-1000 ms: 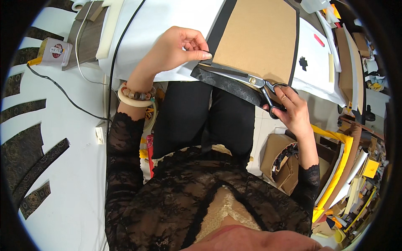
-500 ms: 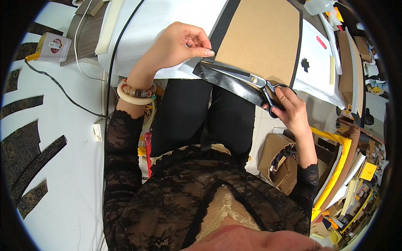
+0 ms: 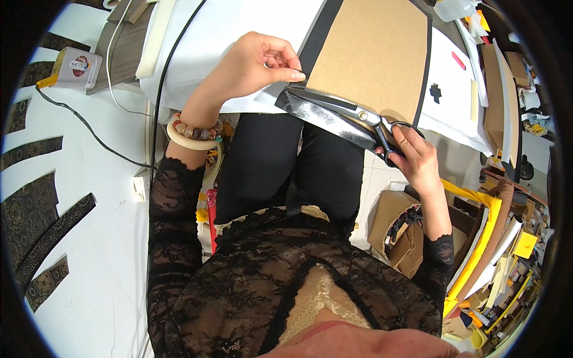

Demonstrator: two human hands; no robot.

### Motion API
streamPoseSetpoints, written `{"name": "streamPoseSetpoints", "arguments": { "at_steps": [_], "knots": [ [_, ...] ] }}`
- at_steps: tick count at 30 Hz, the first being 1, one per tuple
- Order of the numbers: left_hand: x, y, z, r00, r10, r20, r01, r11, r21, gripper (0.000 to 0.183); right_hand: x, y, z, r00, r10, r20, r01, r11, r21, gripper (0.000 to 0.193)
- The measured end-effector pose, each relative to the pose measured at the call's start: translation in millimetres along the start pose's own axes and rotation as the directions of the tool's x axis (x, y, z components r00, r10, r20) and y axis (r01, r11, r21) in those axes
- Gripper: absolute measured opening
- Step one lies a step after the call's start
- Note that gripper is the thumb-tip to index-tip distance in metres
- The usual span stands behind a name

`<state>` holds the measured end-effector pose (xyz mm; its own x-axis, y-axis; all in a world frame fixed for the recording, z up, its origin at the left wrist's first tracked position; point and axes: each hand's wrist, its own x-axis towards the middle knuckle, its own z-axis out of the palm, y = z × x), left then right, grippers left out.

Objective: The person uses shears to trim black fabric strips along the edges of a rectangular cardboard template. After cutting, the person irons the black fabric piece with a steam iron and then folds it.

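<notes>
A tan board bordered with black sheet material lies on the white-covered table. Along its near edge hangs a shiny black strip, tilted over the table's front. My right hand grips the black handles of a pair of scissors. Their blades point left along the strip, close to the board's near edge, and look nearly closed. At the board's near left corner, my left hand pinches the black border between thumb and forefinger, its other fingers curled.
A black cable crosses the table at left. Patterned dark fabric pieces and a small box lie on the white surface at left. Cardboard boxes stand low at right. A red object lies beyond the board.
Almost nothing differs. The hanging strip catches the light a little more brightly, and the scissors have barely shifted. My left hand stays in place.
</notes>
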<state>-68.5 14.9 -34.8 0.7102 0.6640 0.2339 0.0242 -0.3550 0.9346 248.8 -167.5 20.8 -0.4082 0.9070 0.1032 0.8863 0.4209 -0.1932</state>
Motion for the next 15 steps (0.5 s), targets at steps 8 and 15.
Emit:
{"name": "streamPoseSetpoints", "arguments": {
  "at_steps": [8,15],
  "knots": [
    [-0.6,1.0,0.6,1.000,-0.026,-0.009,0.026,1.000,0.003,0.010,-2.1,-2.1,-0.7,0.997,-0.069,-0.048,0.065,0.995,-0.078,0.055],
    [1.8,0.6,-0.2,0.994,-0.105,0.002,0.105,0.993,-0.047,0.010,-4.0,-4.0,-4.2,0.991,-0.122,-0.061,0.112,0.984,-0.142,0.052]
  ]
}}
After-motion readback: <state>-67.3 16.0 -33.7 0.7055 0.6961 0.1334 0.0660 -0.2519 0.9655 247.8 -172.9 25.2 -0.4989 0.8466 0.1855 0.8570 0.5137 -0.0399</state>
